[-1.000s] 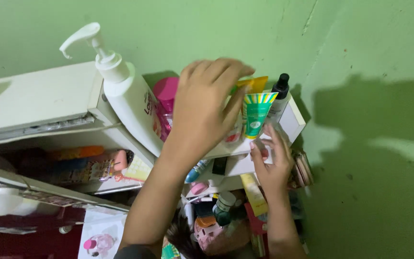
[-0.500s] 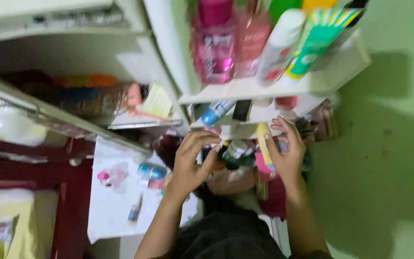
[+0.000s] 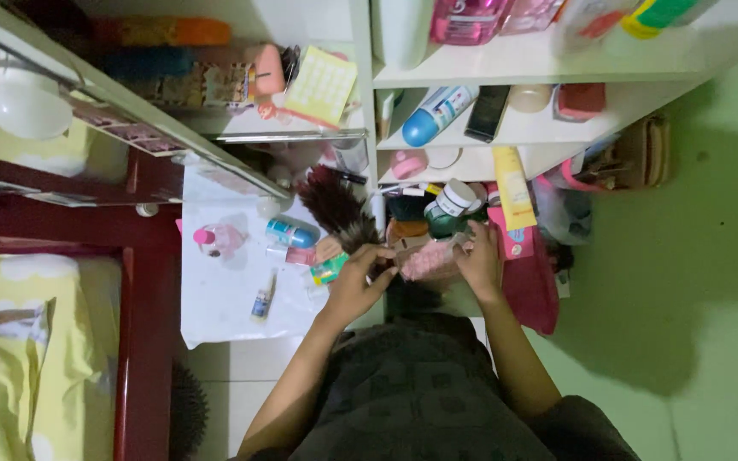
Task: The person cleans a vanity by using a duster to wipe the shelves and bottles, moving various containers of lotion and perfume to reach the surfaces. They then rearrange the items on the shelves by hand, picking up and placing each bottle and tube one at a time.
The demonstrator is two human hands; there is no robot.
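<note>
Both my hands are low in front of me at the foot of a white shelf unit (image 3: 506,67). My left hand (image 3: 359,282) and my right hand (image 3: 477,260) grip the two ends of a small pinkish see-through pouch (image 3: 427,259). A dark feather duster (image 3: 339,209) lies just above my left hand. Right behind the pouch stand a dark green jar with a white lid (image 3: 448,209) and a yellow tube (image 3: 512,186). A red bag (image 3: 526,273) is beside my right hand.
The shelves hold a blue-and-white spray can (image 3: 433,115), a black phone (image 3: 485,111), pink bottles (image 3: 471,19) and a yellow card (image 3: 325,85). A white cloth (image 3: 219,299) with small bottles lies at left. A red bed frame (image 3: 143,299) and green wall (image 3: 711,256) flank me.
The view has tilted down from the top shelf to the floor. My hands dropped from the upper shelf's tubes to the bottom clutter and closed on the pinkish pouch.
</note>
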